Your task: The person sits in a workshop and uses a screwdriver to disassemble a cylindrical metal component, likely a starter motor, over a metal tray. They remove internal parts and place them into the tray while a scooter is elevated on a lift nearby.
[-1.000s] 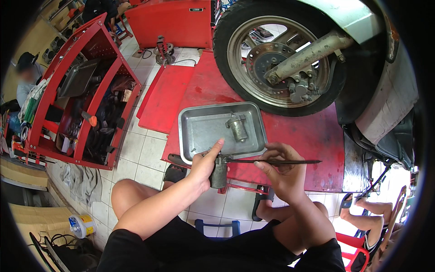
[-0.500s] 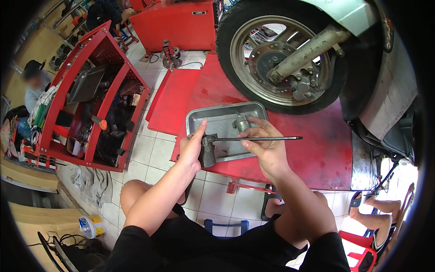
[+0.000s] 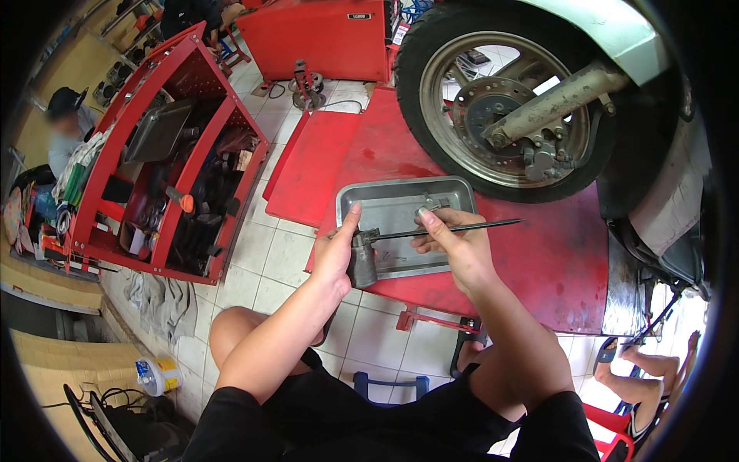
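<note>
My left hand is closed around a grey metal cylindrical part, its thumb pointing up. From the top of that part a long thin black rod runs to the right, passing by my right hand. The fingers of my right hand are closed on a smaller silvery metal part, mostly covered by the thumb and fingers. Whether they also touch the rod I cannot tell. Both hands are over a grey metal tray, where a few tiny pieces lie.
The tray rests on a red platform. Beyond it stands a motorcycle's front wheel with brake disc and fork. At left is a red tool cart; a red cabinet stands behind. Another person is at far left; another's legs show at right.
My right hand has turned and tipped the smaller metal part, which is now more hidden. The rod's free end has risen slightly. The whole scene has shifted a little rightward in view.
</note>
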`<state>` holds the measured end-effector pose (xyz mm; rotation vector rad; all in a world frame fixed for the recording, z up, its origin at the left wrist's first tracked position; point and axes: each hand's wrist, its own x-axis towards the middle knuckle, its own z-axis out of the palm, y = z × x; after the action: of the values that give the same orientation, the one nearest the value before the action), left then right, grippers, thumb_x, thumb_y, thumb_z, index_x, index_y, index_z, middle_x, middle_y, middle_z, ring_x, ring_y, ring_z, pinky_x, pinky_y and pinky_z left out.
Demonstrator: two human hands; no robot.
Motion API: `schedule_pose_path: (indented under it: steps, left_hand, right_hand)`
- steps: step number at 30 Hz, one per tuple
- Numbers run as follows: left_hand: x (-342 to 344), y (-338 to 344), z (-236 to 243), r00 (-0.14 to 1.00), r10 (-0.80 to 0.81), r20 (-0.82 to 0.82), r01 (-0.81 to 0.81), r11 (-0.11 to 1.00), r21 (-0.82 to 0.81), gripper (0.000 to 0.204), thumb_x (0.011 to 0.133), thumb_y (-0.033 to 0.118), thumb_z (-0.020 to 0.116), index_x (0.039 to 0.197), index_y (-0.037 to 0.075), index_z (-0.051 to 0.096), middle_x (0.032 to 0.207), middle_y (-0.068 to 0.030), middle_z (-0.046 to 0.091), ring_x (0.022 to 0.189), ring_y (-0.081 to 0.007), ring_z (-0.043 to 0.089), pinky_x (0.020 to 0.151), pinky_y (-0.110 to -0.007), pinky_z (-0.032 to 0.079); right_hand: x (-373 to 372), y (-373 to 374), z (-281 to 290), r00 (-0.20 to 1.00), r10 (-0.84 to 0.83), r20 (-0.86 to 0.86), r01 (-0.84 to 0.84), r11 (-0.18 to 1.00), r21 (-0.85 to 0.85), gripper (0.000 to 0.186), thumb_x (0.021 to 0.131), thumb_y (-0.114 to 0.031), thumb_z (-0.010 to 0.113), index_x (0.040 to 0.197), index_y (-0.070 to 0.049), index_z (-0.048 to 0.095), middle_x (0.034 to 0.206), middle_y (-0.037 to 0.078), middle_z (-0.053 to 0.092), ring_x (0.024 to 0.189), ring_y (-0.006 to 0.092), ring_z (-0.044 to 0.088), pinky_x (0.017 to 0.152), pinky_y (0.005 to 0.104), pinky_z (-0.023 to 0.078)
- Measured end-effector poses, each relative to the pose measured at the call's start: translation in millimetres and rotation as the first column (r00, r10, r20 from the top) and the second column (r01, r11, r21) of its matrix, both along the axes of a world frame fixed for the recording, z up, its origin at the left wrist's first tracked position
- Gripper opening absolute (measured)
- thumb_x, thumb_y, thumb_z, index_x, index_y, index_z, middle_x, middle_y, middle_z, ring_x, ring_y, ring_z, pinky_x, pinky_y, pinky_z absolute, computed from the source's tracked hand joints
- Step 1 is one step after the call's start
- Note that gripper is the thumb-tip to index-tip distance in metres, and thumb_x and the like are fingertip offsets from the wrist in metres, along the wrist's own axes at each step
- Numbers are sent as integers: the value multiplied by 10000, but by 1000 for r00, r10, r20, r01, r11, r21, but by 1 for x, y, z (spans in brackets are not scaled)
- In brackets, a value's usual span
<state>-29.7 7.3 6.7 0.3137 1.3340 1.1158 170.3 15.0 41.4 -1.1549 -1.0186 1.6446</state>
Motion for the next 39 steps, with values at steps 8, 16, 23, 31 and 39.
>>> schedule_pose_path:
  steps: [8, 16, 23, 31, 39]
  left_hand:
    - [-1, 0, -3, 1000, 18, -13, -19, 999, -50, 526, 838, 498, 731, 930, -4, 601, 724, -114, 643, 550, -221, 623, 502, -353, 530]
    - [1, 0, -1, 1000, 10, 8, -9, 998, -61, 533, 838, 508, 726, 933, -1, 599, 727, -122, 642, 550, -228, 625, 497, -357, 527]
    - [8, -2, -3, 999, -34, 30, 34, 999, 10, 525, 854, 507, 709, 927, -2, 604, 748, -121, 647, 556, -220, 628, 500, -336, 527]
    - [8, -1, -4, 990, -66, 127, 73, 996, -49, 528, 841, 521, 715, 950, 23, 577, 761, -115, 643, 581, -223, 632, 537, -360, 538]
    - [8, -3, 2, 939, -156, 307, 189, 979, -81, 593, 802, 568, 733, 986, 53, 506, 795, -145, 640, 589, -243, 645, 554, -392, 556]
  right_hand:
    - [-6, -6, 2, 999, 34, -8, -31, 957, 287, 315, 869, -18, 698, 1153, 69, 591, 951, 135, 685, 924, 200, 675, 801, 301, 552]
    - [-10, -8, -10, 991, -64, -120, 89, 973, 212, 289, 888, -32, 683, 1140, 48, 566, 984, 110, 629, 993, 286, 672, 870, 398, 550]
    - [-17, -19, -10, 911, -55, -409, 152, 966, 210, 299, 875, 113, 614, 1156, 78, 519, 987, 158, 665, 1024, 268, 671, 921, 360, 544]
    - [-10, -19, 5, 977, -104, -185, 179, 871, 457, 196, 893, 118, 589, 1080, 75, 552, 1057, 153, 621, 1028, 282, 672, 932, 374, 545]
    - [-8, -29, 14, 998, -68, -16, 60, 701, 711, 110, 860, 150, 597, 960, 106, 609, 1032, 115, 525, 1014, 280, 676, 846, 344, 606]
